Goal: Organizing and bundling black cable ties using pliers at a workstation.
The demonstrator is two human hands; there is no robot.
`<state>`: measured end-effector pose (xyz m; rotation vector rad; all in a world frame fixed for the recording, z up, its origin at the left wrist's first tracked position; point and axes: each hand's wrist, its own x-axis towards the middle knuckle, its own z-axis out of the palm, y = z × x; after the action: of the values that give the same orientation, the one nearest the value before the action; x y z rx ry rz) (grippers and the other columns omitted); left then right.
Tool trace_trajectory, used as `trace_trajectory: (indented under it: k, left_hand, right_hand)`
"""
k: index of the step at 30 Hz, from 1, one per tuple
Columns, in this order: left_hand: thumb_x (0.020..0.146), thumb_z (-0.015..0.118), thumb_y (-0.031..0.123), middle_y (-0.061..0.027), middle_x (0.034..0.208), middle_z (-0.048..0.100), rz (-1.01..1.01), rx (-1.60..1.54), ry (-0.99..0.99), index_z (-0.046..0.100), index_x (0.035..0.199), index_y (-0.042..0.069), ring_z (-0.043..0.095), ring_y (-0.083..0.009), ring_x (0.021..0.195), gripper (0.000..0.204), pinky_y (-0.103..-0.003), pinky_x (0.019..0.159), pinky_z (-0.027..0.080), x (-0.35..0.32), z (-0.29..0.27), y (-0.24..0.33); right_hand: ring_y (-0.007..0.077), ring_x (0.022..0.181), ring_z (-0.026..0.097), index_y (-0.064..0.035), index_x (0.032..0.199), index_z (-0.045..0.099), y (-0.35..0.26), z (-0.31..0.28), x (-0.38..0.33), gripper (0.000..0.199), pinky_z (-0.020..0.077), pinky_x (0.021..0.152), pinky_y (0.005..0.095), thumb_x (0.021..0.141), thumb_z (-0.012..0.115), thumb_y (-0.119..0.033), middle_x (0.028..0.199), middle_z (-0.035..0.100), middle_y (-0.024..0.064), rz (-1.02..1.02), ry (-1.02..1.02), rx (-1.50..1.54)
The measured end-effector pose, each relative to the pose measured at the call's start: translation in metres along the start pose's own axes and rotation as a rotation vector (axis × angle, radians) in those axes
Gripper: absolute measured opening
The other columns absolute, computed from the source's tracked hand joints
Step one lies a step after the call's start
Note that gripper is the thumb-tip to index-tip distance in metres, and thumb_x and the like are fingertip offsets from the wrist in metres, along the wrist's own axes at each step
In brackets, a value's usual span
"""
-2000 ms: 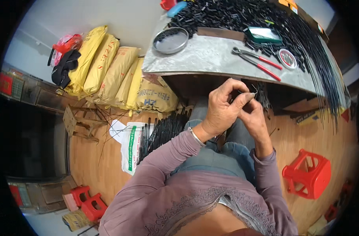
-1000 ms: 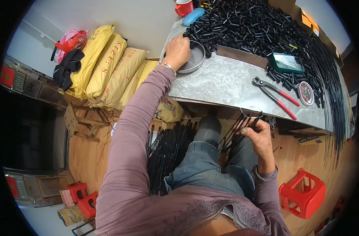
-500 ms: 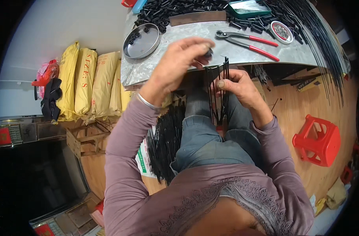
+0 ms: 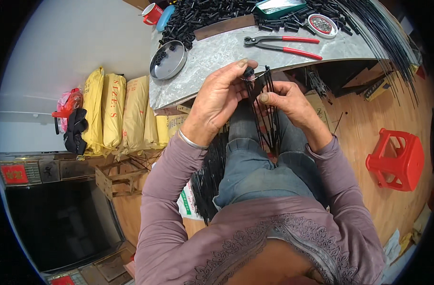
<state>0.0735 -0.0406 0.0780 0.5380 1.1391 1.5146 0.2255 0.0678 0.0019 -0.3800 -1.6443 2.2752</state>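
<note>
Between the thumb and fingers of my left hand point(image 4: 211, 107) is a small black knob-like piece point(image 4: 248, 72). It is held upright just beyond the table's front edge, and a thin wire runs from it toward the ribs. My right hand point(image 4: 292, 104) is closed around a bunch of thin black ribs point(image 4: 270, 121), like umbrella ribs, with the thumb pressed on them. Their tips stand up beside the black piece, and their lower ends hang between my knees. Some of the right fingers are hidden behind the ribs.
Red-handled pincers point(image 4: 283, 45) lie on the grey table point(image 4: 202, 61). Near them are a round tray point(image 4: 173, 66) with small black parts, a bowl of metal bits point(image 4: 323, 24), a pile of black tubes point(image 4: 212, 16) and long rods point(image 4: 381, 28). A red stool point(image 4: 397, 159) stands right.
My left hand has come down and closer to the rib tips with the black piece. My right hand keeps hold of the ribs. The whole view has shifted slightly.
</note>
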Motion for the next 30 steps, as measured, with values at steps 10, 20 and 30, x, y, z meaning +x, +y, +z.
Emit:
trace_trajectory:
  k: [10, 20, 30]
  left_hand:
    - [0.091, 0.063, 0.026, -0.0019, 0.09, 0.062, 0.007, -0.019, 0.054, 0.062, 0.106, 0.008, 0.057, -0.0142, 0.085, 0.023, -0.031, 0.081, 0.045, 0.0039, 0.0025, -0.0036]
    - [0.09, 0.065, 0.026, -0.0017, 0.093, 0.059, 0.019, -0.034, 0.082, 0.061, 0.102, 0.01, 0.055, -0.0155, 0.086, 0.02, -0.033, 0.081, 0.044, 0.0053, -0.0007, -0.0042]
    - [0.09, 0.065, 0.025, 0.001, 0.093, 0.058, 0.034, -0.017, 0.082, 0.062, 0.102, 0.01, 0.054, -0.0138, 0.085, 0.019, -0.033, 0.08, 0.044, 0.0073, 0.0, -0.005]
  right_hand:
    - [0.0101, 0.071, 0.062, -0.003, 0.092, 0.066, -0.0001, -0.0011, -0.0005, 0.028, 0.0481, 0.065, 0.0236, 0.084, 0.071, -0.029, 0.082, 0.068, 0.0044, 0.002, 0.014, 0.023]
    - [0.0101, 0.069, 0.061, -0.0024, 0.092, 0.066, 0.0031, 0.0027, 0.0045, 0.025, 0.0479, 0.063, 0.0237, 0.085, 0.07, -0.026, 0.081, 0.067, 0.0046, 0.008, 0.03, 0.007]
    - [0.0067, 0.06, 0.054, -0.0018, 0.083, 0.066, -0.0003, 0.0065, 0.005, 0.023, 0.0435, 0.055, 0.022, 0.085, 0.07, -0.024, 0.072, 0.064, 0.002, -0.014, 0.052, 0.035]
